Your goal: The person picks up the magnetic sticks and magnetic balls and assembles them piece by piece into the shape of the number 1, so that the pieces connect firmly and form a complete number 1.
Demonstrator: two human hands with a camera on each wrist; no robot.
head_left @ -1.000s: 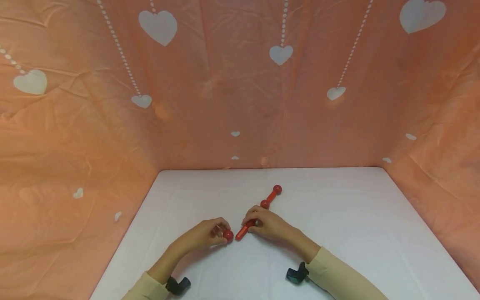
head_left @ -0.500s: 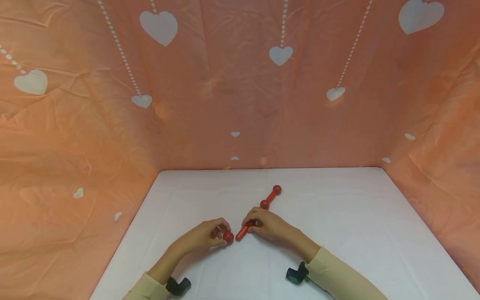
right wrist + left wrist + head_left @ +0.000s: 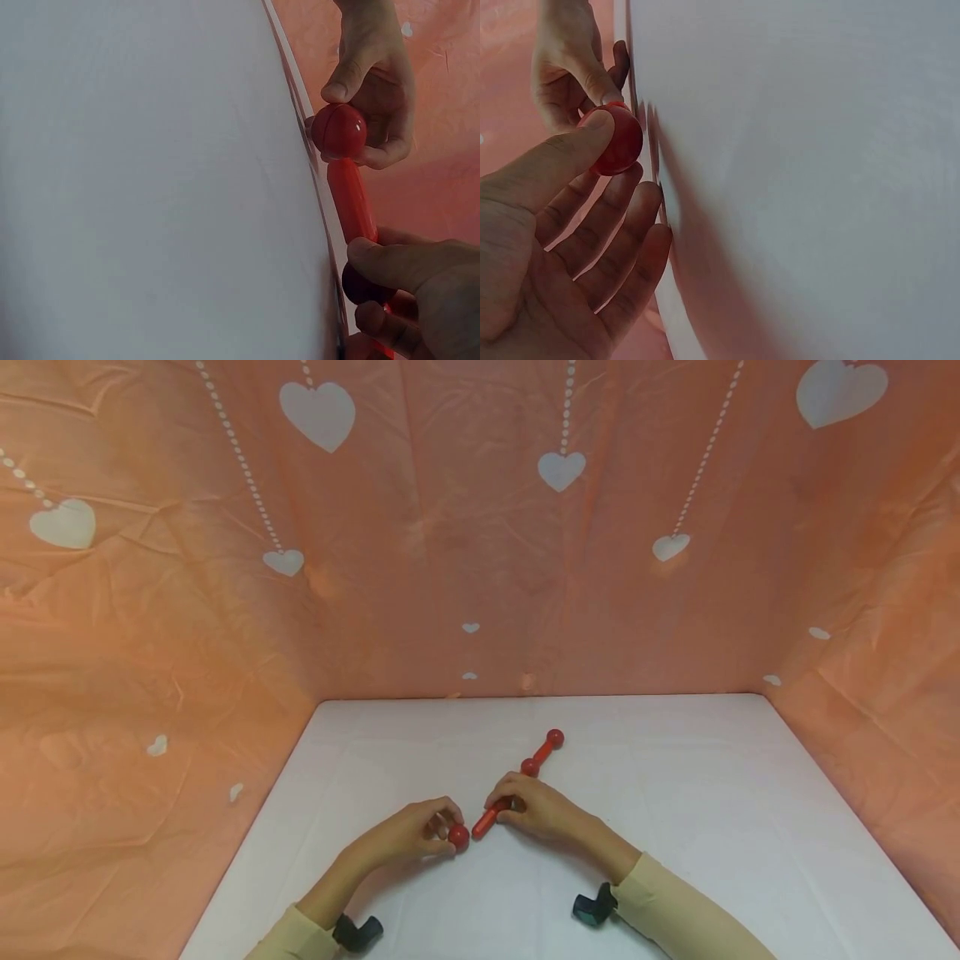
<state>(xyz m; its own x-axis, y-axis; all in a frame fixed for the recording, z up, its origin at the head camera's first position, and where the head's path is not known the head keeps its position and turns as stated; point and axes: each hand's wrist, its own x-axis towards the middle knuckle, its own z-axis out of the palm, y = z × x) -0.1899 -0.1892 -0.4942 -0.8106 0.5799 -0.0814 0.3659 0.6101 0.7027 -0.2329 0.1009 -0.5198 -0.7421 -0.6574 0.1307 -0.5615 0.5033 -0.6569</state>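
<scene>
My left hand (image 3: 412,831) pinches a red ball (image 3: 459,837) between thumb and fingers just above the white table. To its right, my right hand (image 3: 546,810) grips a chain of red sticks and balls. A red stick (image 3: 484,825) points out of that grip toward the left hand's ball, with a narrow gap showing in the head view. The right wrist view has a dark red ball (image 3: 361,285) under the right thumb, at the stick's near end. Beyond the hand, the chain continues with a ball (image 3: 529,767), another stick (image 3: 543,752) and an end ball (image 3: 555,738).
The white table (image 3: 697,793) extends to both sides of the hands. Orange cloth (image 3: 480,552) with white hearts hangs behind it and along both sides. A black wrist device (image 3: 594,907) sits by the right cuff, and another black device (image 3: 357,933) by the left.
My left hand has shifted the ball very slightly to the right and toward me. The right hand keeps its grip on the chain almost without moving.
</scene>
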